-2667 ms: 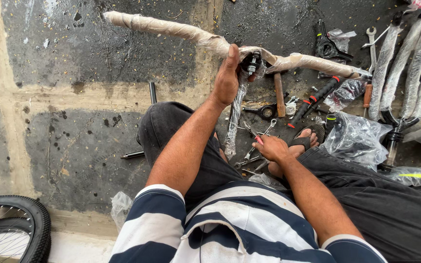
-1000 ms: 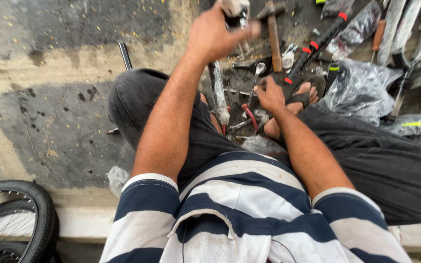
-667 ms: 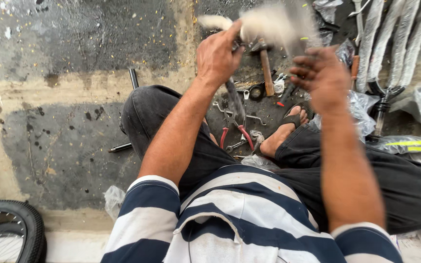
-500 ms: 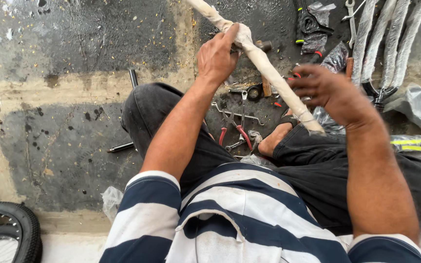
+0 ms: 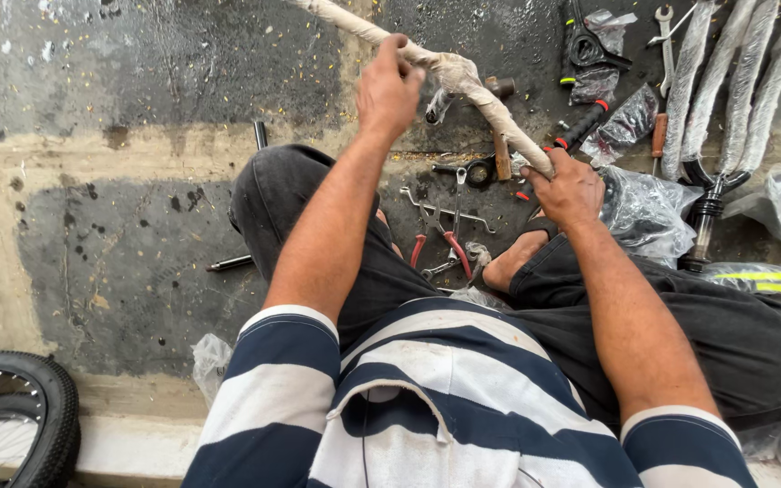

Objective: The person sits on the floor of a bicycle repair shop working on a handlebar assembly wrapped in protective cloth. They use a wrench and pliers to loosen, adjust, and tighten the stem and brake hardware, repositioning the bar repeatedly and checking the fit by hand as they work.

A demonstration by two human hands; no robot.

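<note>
The concrete floor (image 5: pixel 119 181), grey with pale bands, fills most of the head view, and the person sits on it in a striped shirt (image 5: pixel 427 407) and dark trousers (image 5: pixel 752 334). A bicycle wheel (image 5: pixel 20 407) with a black tyre lies at the lower left, and paper-wrapped fork legs (image 5: pixel 734 90) lie in a row at the upper right beside crumpled clear plastic bags (image 5: pixel 648 212).

The paper-wrapped handlebar (image 5: pixel 463 81) now runs as a slant from the top edge down to the right, held above the floor in front of the knees. Half a second ago it sat a little lower and more steeply; almost three seconds ago it lay nearly level across the view.

The left hand (image 5: pixel 389 90) has its grip closed around the upper stretch of the bar, just as it did a moment before. The right hand (image 5: pixel 571 185) has its grip closed on the bar's lower end; earlier it was down among the tools by the foot, and it has since come up to the bar.

Under the bar, loose on the floor, lie a wooden-handled hammer (image 5: pixel 501 126), red-handled pliers (image 5: pixel 436 239), a screwdriver with a black and red handle (image 5: pixel 580 126) and a spanner (image 5: pixel 664 36).
</note>
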